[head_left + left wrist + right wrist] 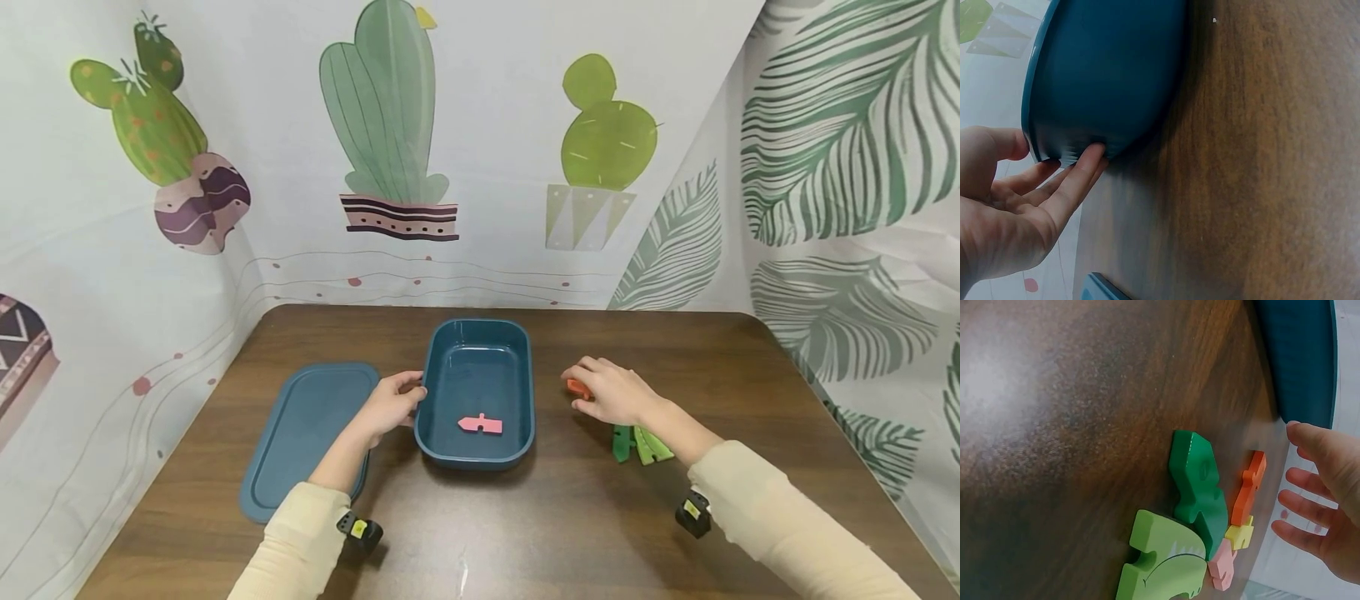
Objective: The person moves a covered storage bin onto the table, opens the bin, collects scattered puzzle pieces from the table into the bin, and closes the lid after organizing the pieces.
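My left hand (pixel 393 402) holds the left side of a deep blue plastic box (pixel 480 371), its thumb at the rim and its fingers against the outer wall. Inside the box lies a pink arrow-shaped piece (pixel 480 425) with small notches. To the right of the box, my right hand (pixel 611 392) hovers low over an orange notched piece (pixel 1249 490), fingers spread and grasping nothing. The right wrist view shows a dark green piece (pixel 1197 481), a light green piece (pixel 1166 556) with painted markings, a small yellow piece (pixel 1240 533) and a pink piece (pixel 1221 565) close by it.
A blue lid (pixel 311 429) lies flat on the brown wooden table (pixel 570 525), left of the box and partly under my left forearm in the head view. Behind the table hangs a white cloth (pixel 495 167) printed with cacti and leaves.
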`<state>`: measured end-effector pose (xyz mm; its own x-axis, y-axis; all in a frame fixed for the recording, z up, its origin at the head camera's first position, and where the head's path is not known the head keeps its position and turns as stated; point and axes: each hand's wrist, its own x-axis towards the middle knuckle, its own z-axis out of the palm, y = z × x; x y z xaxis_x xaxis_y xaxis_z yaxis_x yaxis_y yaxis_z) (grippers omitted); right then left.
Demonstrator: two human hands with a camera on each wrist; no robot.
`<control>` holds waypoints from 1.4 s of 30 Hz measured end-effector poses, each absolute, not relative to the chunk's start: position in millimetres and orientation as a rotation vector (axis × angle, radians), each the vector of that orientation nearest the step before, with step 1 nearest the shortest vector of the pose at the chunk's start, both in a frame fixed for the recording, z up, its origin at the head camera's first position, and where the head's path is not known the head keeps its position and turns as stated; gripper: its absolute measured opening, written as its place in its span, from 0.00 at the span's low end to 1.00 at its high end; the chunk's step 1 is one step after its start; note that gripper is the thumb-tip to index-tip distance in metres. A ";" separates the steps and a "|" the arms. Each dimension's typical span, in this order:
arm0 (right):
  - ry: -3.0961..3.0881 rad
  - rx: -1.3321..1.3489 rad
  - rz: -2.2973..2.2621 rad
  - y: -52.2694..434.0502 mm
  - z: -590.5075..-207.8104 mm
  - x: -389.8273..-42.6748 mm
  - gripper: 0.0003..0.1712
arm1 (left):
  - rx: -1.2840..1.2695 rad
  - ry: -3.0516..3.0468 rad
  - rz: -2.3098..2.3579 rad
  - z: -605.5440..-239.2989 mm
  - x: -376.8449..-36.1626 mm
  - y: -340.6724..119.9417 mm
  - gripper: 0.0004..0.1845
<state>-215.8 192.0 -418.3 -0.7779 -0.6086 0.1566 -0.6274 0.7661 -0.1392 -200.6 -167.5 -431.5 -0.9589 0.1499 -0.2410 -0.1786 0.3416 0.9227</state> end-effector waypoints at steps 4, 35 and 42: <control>-2.849 0.997 0.280 192.1 -420.7 -218.7 0.24 | -0.031 2.329 1.653 -431.7 -200.2 -167.8 0.24; -2.971 0.812 0.136 188.9 -435.4 -227.7 0.22 | -0.024 2.328 1.655 -432.1 -200.7 -167.4 0.24; -2.958 0.821 0.132 189.4 -437.5 -229.0 0.20 | -0.026 2.333 1.650 -433.0 -201.2 -168.2 0.24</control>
